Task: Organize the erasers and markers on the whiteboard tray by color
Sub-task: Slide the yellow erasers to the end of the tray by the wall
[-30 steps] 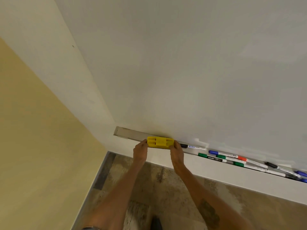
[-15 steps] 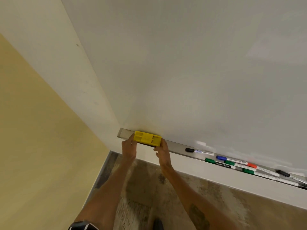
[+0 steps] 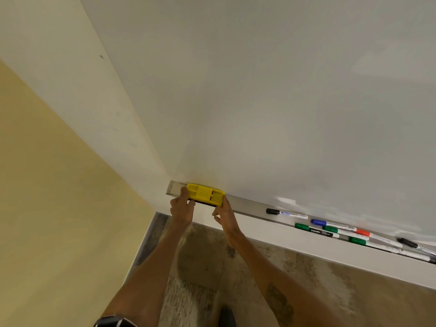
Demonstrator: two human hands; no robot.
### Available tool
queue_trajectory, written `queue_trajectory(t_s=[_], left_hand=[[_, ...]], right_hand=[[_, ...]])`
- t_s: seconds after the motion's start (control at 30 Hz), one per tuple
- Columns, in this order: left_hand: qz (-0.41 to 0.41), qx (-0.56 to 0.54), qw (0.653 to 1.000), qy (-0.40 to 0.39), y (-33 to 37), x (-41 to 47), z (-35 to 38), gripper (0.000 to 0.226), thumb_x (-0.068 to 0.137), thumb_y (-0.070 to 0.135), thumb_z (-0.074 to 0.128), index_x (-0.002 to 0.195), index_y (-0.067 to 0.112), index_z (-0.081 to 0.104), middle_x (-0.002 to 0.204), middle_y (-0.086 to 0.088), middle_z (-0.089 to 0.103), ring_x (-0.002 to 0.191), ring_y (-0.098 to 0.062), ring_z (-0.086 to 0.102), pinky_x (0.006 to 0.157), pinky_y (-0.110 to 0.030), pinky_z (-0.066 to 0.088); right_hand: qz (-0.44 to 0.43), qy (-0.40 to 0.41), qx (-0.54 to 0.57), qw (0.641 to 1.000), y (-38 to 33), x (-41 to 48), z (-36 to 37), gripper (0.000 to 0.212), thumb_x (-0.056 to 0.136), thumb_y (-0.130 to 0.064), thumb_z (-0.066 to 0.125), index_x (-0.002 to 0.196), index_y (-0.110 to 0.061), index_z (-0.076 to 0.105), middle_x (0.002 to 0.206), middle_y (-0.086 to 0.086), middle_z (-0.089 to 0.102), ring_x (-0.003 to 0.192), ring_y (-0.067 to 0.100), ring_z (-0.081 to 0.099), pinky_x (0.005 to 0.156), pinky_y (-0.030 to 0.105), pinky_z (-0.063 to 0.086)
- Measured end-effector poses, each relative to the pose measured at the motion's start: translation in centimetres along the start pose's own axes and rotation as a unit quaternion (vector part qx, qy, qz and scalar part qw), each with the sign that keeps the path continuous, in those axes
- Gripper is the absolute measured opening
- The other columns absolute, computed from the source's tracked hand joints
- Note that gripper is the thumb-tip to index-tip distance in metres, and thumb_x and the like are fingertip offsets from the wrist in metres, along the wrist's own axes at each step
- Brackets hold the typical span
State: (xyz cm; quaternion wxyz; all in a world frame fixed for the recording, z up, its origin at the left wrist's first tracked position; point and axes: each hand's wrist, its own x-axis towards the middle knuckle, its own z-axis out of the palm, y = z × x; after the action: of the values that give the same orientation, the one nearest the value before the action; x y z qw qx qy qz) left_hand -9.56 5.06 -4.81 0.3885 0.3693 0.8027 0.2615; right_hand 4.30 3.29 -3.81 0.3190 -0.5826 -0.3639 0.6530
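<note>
A yellow eraser (image 3: pixel 204 194) lies on the metal whiteboard tray (image 3: pixel 245 207), close to its left end. My left hand (image 3: pixel 182 208) holds the eraser's left end and my right hand (image 3: pixel 224 212) holds its right end. Further right on the tray lie several markers: a black-capped marker (image 3: pixel 286 213), a blue marker (image 3: pixel 330 224), a green marker (image 3: pixel 315 230), a second green marker (image 3: pixel 375 243), a red-capped marker (image 3: pixel 377 237) and another black marker (image 3: pixel 410 244).
The whiteboard (image 3: pixel 283 102) rises above the tray. A white wall strip and a yellow wall (image 3: pixel 47 208) stand to the left. Patterned floor (image 3: pixel 207 267) shows below, with a shoe tip (image 3: pixel 226 315) between my arms. A watch (image 3: pixel 111 322) sits on my left wrist.
Both hands have slid the yellow eraser leftward along the tray, away from the markers, until it sits near the tray's left end. A gap has opened between eraser and black marker.
</note>
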Motion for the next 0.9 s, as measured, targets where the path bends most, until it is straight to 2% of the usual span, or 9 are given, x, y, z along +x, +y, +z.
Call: queue_trajectory(t_s=[0.13,0.23,0.33,0.43,0.57,0.67,0.73,0.8,0.9], left_hand=[[0.048,0.171,0.984,-0.030,-0.6,0.1,0.3,0.065,0.103,0.027,0.044,0.157,0.020,0.010,0.144,-0.026,0.034,0.128,-0.042,0.039,0.109,-0.046,0.031],[0.057,0.203,0.977,-0.037,-0.5,0.1,0.5,0.069,0.102,0.028,0.045,0.157,0.015,0.006,0.150,-0.023,0.032,0.133,-0.039,0.034,0.108,-0.047,0.030],[0.058,0.229,0.971,-0.041,-0.1,-0.3,0.6,0.070,0.102,0.029,0.044,0.157,0.012,0.004,0.160,-0.016,0.021,0.137,-0.038,0.030,0.109,-0.049,0.030],[0.069,0.254,0.964,-0.033,0.1,-0.9,0.8,0.067,0.103,0.027,0.042,0.157,0.012,0.005,0.166,-0.009,0.003,0.139,-0.037,0.028,0.110,-0.048,0.029],[0.109,0.277,0.955,-0.001,0.0,-2.4,1.7,0.062,0.103,0.025,0.037,0.157,0.012,0.009,0.167,-0.004,0.002,0.136,-0.034,0.030,0.105,-0.046,0.032],[0.167,0.342,0.923,0.043,0.3,-4.0,2.6,0.060,0.105,0.032,0.031,0.157,0.014,0.010,0.167,-0.003,0.004,0.144,-0.029,0.026,0.110,-0.044,0.031],[0.220,0.391,0.892,0.055,0.7,-5.1,3.4,0.059,0.106,0.037,0.024,0.158,0.015,0.006,0.167,-0.003,0.001,0.152,-0.024,0.015,0.121,-0.042,0.017],[0.261,0.429,0.864,0.038,1.1,-6.2,4.5,0.059,0.106,0.038,0.016,0.158,0.015,0.000,0.166,-0.004,-0.007,0.154,-0.024,-0.001,0.125,-0.043,0.002],[0.289,0.465,0.837,0.015,1.8,-8.0,5.9,0.059,0.106,0.038,0.011,0.157,0.013,-0.004,0.165,-0.008,-0.011,0.153,-0.028,-0.010,0.125,-0.045,-0.003]], right_hand=[[0.014,-0.022,-0.019,0.999,0.2,0.2,0.0,0.058,0.101,-0.007,0.041,0.153,-0.024,0.021,0.150,0.011,0.036,0.138,0.035,0.037,0.116,0.050,0.032],[0.013,-0.036,-0.017,0.999,0.1,0.3,0.2,0.049,0.104,-0.020,0.037,0.152,-0.022,0.024,0.153,0.010,0.034,0.140,0.034,0.035,0.116,0.049,0.030],[0.022,-0.045,-0.025,0.998,-0.1,0.1,0.1,0.070,0.092,-0.039,0.058,0.151,-0.021,0.024,0.152,0.011,0.036,0.138,0.032,0.037,0.115,0.048,0.030],[0.019,-0.040,-0.058,0.997,-0.2,-0.2,0.1,0.073,0.093,-0.049,0.055,0.152,-0.025,0.020,0.151,0.015,0.039,0.136,0.034,0.041,0.115,0.049,0.031],[-0.028,-0.020,-0.127,0.991,0.0,-1.3,-1.2,0.070,0.096,-0.014,0.054,0.152,-0.030,0.016,0.158,0.005,0.030,0.138,0.029,0.039,0.109,0.036,0.035],[-0.035,0.003,-0.179,0.983,0.2,-2.5,-2.9,0.079,0.094,-0.013,0.055,0.156,-0.023,0.007,0.165,-0.003,0.010,0.149,0.023,0.022,0.115,0.035,0.028],[-0.056,0.015,-0.217,0.974,0.6,-3.2,-4.4,0.081,0.095,-0.013,0.054,0.157,-0.022,0.003,0.166,-0.004,0.000,0.152,0.018,0.012,0.120,0.036,0.023],[-0.085,0.027,-0.276,0.957,1.0,-4.1,-6.1,0.077,0.098,-0.015,0.051,0.157,-0.019,0.002,0.166,-0.003,-0.004,0.153,0.016,0.006,0.122,0.036,0.020],[-0.125,0.048,-0.380,0.915,1.7,-5.4,-8.5,0.070,0.101,-0.020,0.044,0.157,-0.014,0.002,0.166,0.001,-0.006,0.153,0.017,-0.003,0.125,0.037,0.012]])
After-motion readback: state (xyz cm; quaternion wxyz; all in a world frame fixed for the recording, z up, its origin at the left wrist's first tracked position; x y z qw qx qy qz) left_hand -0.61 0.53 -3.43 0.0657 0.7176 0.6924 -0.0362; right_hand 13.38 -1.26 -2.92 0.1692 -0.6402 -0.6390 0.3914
